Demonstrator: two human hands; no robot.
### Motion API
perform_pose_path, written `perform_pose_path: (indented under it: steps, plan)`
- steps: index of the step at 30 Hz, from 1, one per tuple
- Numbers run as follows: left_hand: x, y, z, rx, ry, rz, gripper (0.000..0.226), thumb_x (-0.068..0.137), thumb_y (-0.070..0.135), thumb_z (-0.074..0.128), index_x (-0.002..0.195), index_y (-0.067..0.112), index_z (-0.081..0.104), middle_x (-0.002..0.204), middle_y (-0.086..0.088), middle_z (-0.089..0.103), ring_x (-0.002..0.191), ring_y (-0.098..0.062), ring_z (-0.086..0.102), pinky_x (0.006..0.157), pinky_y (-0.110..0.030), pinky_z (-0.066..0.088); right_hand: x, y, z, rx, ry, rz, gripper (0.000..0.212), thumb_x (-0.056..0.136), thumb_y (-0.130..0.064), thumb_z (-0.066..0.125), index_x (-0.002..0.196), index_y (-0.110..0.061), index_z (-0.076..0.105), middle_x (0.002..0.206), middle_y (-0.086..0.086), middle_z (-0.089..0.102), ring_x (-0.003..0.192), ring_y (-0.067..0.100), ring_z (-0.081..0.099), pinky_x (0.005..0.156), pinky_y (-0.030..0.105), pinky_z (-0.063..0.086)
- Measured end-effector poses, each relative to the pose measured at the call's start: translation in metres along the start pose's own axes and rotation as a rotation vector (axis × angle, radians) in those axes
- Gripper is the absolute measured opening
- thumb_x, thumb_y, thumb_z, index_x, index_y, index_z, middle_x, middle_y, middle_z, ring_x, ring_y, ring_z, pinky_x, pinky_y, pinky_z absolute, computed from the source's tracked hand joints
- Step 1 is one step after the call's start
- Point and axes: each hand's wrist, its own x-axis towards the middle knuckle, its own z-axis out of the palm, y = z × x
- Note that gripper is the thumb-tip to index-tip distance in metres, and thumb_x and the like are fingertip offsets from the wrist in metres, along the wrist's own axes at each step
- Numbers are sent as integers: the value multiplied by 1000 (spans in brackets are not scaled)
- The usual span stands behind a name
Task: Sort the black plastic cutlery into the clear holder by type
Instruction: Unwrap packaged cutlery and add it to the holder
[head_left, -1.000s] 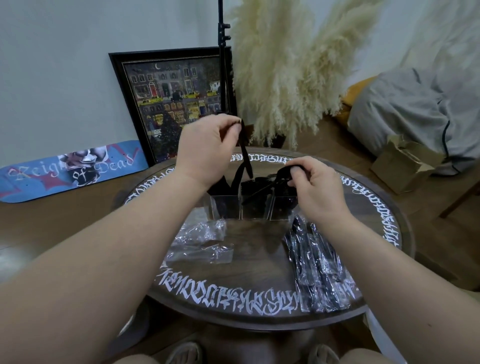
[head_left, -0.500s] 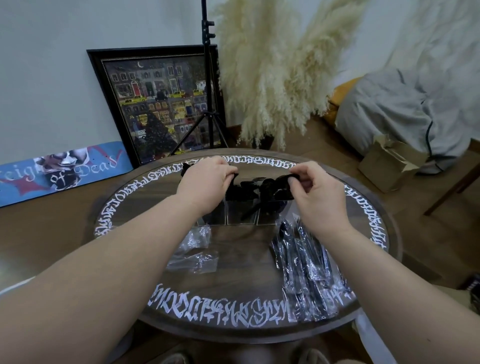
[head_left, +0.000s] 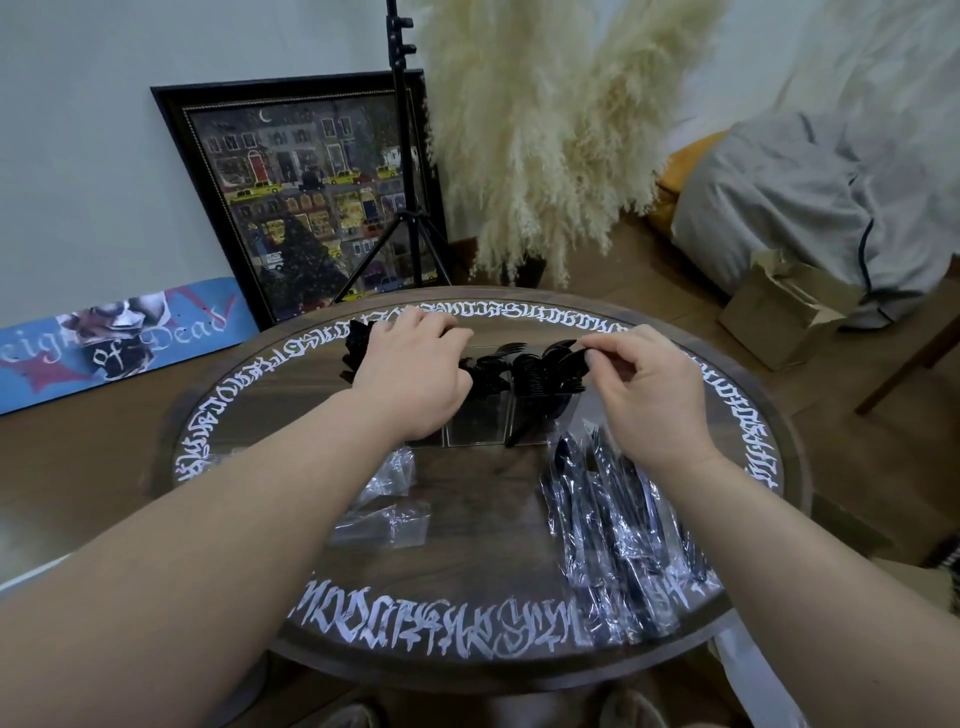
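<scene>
A clear holder (head_left: 480, 423) with three compartments stands at the middle of the round table, black cutlery sticking out of each. My left hand (head_left: 410, 374) lies over the left compartment, its fingers curled down among the black pieces there; what it grips is hidden. My right hand (head_left: 644, 384) pinches a black spoon (head_left: 563, 358) by its handle above the right compartment, where other spoons (head_left: 540, 371) stand. Forks (head_left: 506, 349) show in the middle compartment. A heap of wrapped black cutlery (head_left: 618, 535) lies on the table under my right forearm.
Empty clear wrappers (head_left: 389, 501) lie left of centre on the dark round table (head_left: 467, 587) with white lettering round its rim. Behind stand a tripod (head_left: 410, 223), a framed picture (head_left: 306, 208), pampas grass (head_left: 550, 130). A cardboard box (head_left: 784, 309) sits on the floor at right.
My left hand came down from above the holder, where it held a black piece up, onto the left compartment. My right hand stayed at the right compartment with the spoon. The view tilted.
</scene>
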Motion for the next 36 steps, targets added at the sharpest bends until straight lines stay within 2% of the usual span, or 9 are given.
perform_pose_path:
  steps: [2, 4, 8, 11, 15, 21, 24, 30, 36]
  plan:
    - [3, 9, -4, -47, 79, 28, 51, 94, 30, 38, 144, 23, 37, 149, 4, 34, 136, -21, 25, 107, -42, 23, 2, 2, -4, -1, 36, -12, 14, 87, -8, 65, 97, -13, 74, 87, -5, 64, 82, 14, 62, 81, 31, 51]
    - [8, 19, -6, -93, 110, 91, 51, 95, 33, 40, 144, 22, 36, 149, 3, 35, 136, -20, 27, 109, -41, 25, 7, 3, -10, -4, 94, -41, 14, 87, -7, 65, 96, -12, 74, 87, -2, 66, 80, 11, 61, 78, 25, 50]
    - [23, 34, 1, -99, 13, 189, 59, 96, 46, 40, 148, 21, 27, 154, 2, 29, 139, -21, 27, 111, -44, 28, 23, 6, -25, -39, 218, -95, 13, 84, -6, 64, 95, -10, 72, 84, -2, 62, 77, 4, 54, 73, 6, 40]
    - [34, 39, 9, -95, -91, 169, 55, 99, 41, 32, 151, 26, 19, 157, 3, 23, 139, -24, 27, 108, -46, 30, 32, 8, -35, -60, 251, -122, 12, 85, -6, 63, 94, -8, 72, 83, -5, 58, 76, 2, 50, 72, 1, 37]
    - [47, 36, 14, -179, -171, 81, 49, 99, 28, 30, 148, 29, 27, 152, 1, 31, 133, -26, 38, 104, -46, 36, 33, 13, -35, -70, 233, -141, 11, 86, -6, 63, 93, -8, 71, 83, -5, 58, 75, 2, 50, 72, 2, 37]
    - [61, 37, 14, -416, -170, -56, 41, 95, 20, 42, 135, 25, 51, 136, 2, 55, 122, -20, 50, 95, -29, 43, 32, 20, -27, -5, 254, -82, 12, 86, -6, 62, 93, -10, 71, 83, -4, 59, 74, 4, 53, 71, 7, 41]
    - [62, 36, 15, -451, -202, -74, 40, 94, 20, 45, 133, 25, 52, 134, 1, 56, 122, -19, 51, 95, -30, 44, 35, 21, -27, 9, 254, -76, 12, 86, -6, 61, 94, -9, 70, 84, -3, 59, 75, 4, 53, 70, 8, 42]
    - [60, 33, 20, -443, -258, -35, 50, 93, 17, 41, 140, 33, 39, 142, 4, 46, 123, -20, 49, 95, -38, 46, 53, 16, -31, -11, 387, -132, 13, 86, -7, 60, 92, -6, 71, 83, -2, 58, 72, 1, 48, 72, 2, 36]
    - [59, 35, 23, -366, -206, -55, 34, 94, 21, 44, 123, 31, 56, 130, 0, 47, 112, -24, 51, 93, -41, 46, 59, 22, 6, -105, 270, -246, 11, 84, -5, 63, 89, -5, 73, 83, 10, 66, 73, 19, 62, 71, 14, 41]
